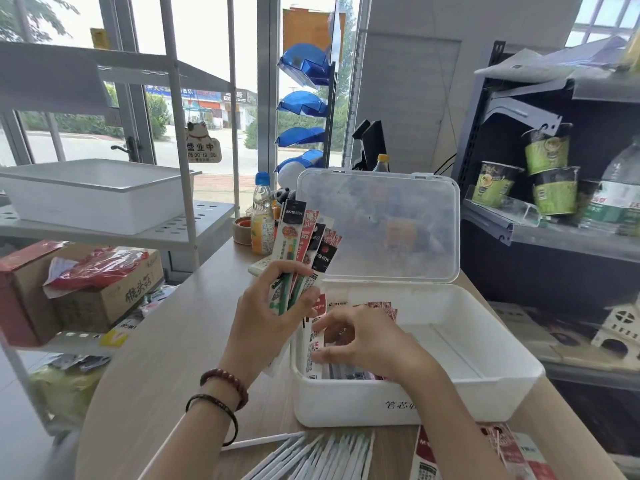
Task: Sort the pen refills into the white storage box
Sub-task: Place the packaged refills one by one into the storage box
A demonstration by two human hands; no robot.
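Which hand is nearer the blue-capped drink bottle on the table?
Left. The left hand, gripping a fan of refill packs, is just in front of the bottle. The right hand is farther off, pinching a pack inside the white box.

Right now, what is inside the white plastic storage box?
Packaged pen refills lie at the white plastic storage box's left end, partly covered by the right hand; those beneath it cannot be seen.

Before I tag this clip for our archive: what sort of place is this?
Probably a small shop: cup noodles and bottled water on a display shelf, a hanging opening-hours sign, packaged pen refills in the left hand.
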